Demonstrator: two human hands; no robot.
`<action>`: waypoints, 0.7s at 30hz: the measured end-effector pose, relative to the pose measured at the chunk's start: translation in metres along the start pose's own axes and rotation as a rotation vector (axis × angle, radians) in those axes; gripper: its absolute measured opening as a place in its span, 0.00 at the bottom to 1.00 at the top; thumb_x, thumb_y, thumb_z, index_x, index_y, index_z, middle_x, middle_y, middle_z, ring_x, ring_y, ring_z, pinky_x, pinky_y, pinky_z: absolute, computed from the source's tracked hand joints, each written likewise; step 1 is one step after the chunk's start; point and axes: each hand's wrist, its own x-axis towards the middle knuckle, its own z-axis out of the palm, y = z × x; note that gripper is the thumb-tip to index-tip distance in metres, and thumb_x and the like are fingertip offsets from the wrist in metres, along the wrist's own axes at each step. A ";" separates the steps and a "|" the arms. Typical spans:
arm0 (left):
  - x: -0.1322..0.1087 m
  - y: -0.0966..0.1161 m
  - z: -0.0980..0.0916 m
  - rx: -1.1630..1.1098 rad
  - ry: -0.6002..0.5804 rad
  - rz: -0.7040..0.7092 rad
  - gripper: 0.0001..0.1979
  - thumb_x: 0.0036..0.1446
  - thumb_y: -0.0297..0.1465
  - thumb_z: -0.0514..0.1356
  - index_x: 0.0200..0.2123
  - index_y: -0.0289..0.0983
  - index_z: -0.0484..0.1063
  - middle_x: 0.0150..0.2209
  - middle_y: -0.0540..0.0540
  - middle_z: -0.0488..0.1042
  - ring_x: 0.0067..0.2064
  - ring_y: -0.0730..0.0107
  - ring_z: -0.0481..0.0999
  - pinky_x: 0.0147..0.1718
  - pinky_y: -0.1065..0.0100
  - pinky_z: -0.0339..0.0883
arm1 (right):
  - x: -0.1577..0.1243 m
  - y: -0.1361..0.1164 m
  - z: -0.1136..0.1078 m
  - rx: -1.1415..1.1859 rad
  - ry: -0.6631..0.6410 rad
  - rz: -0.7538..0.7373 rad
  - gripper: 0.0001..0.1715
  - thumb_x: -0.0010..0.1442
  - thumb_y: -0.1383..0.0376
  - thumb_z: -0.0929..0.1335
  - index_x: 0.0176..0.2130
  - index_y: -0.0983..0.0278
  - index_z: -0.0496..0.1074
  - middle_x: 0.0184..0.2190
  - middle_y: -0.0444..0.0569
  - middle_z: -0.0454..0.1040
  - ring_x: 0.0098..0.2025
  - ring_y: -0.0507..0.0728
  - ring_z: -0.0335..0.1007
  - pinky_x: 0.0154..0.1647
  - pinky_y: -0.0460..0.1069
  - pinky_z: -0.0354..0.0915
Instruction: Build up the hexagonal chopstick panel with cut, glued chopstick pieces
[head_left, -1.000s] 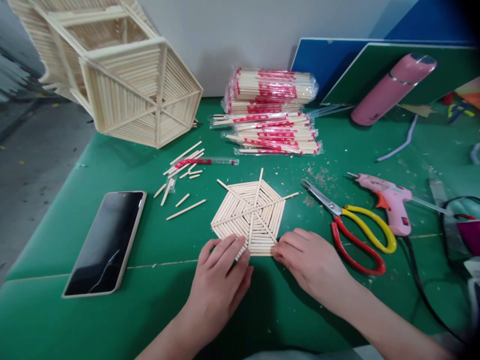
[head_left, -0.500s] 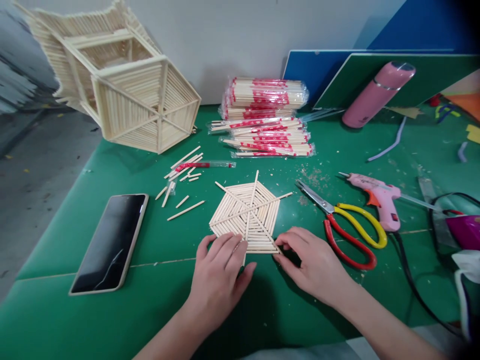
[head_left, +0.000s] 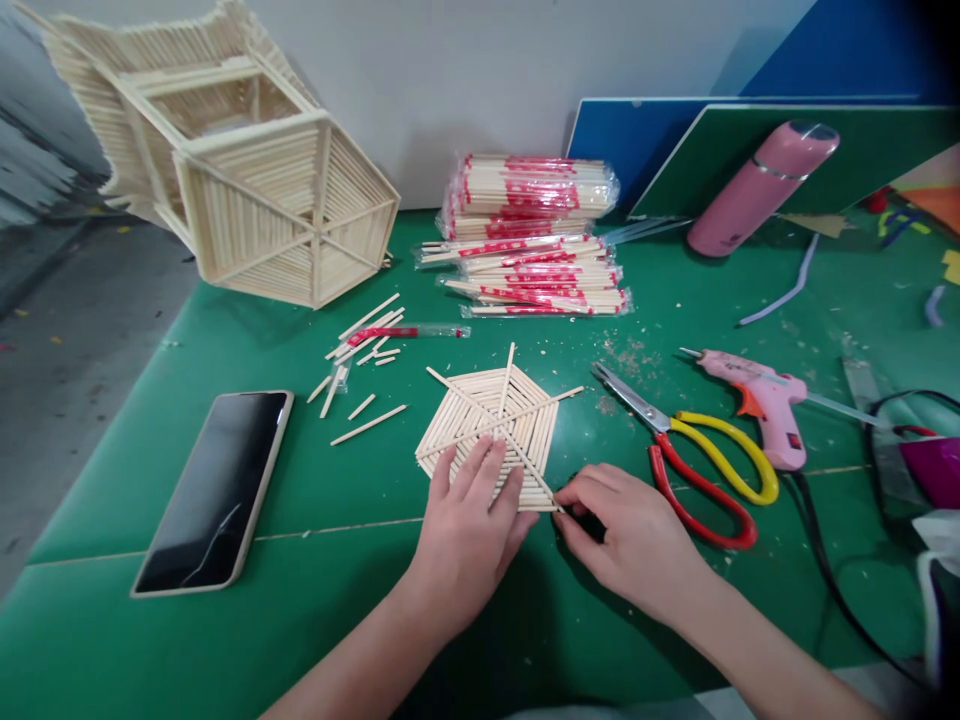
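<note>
A hexagonal panel of thin wooden sticks (head_left: 461, 410) lies flat on the green table, with longer sticks crossing at its middle and poking past its edges. My left hand (head_left: 472, 525) rests on the lower part of the panel with its fingers spread, covering some of the sticks. At the panel's lower right corner, my right hand (head_left: 626, 535) pinches the end of a stick between thumb and forefinger. Several loose cut sticks (head_left: 369, 424) and a red wrapper (head_left: 382, 334) lie to the panel's left.
Scissors (head_left: 664, 425) and a pink glue gun (head_left: 765, 400) lie at right, a phone (head_left: 214, 490) at left. Behind stand a stick-built model (head_left: 255, 210), wrapped chopsticks (head_left: 525, 190) and a pink bottle (head_left: 761, 190). The table (head_left: 337, 610) has a seam across it.
My left hand has moved up and right from the panel's lower left edge onto its surface, its fingers now spread. My right hand stays at the lower right corner.
</note>
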 end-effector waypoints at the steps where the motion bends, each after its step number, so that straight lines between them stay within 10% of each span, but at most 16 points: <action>1: 0.000 0.000 0.001 0.006 0.012 0.007 0.13 0.57 0.34 0.52 0.40 0.34 0.71 0.48 0.36 0.69 0.52 0.52 0.65 0.49 0.48 0.57 | 0.000 0.000 0.000 0.008 0.000 -0.005 0.04 0.53 0.69 0.64 0.30 0.63 0.68 0.25 0.45 0.68 0.31 0.54 0.62 0.31 0.48 0.57; 21: 0.006 0.001 0.002 0.055 0.066 0.081 0.13 0.55 0.32 0.53 0.36 0.29 0.72 0.45 0.31 0.71 0.49 0.50 0.68 0.44 0.53 0.66 | 0.003 0.001 0.001 -0.013 0.031 -0.025 0.06 0.52 0.69 0.63 0.26 0.63 0.68 0.22 0.44 0.67 0.27 0.52 0.62 0.28 0.46 0.56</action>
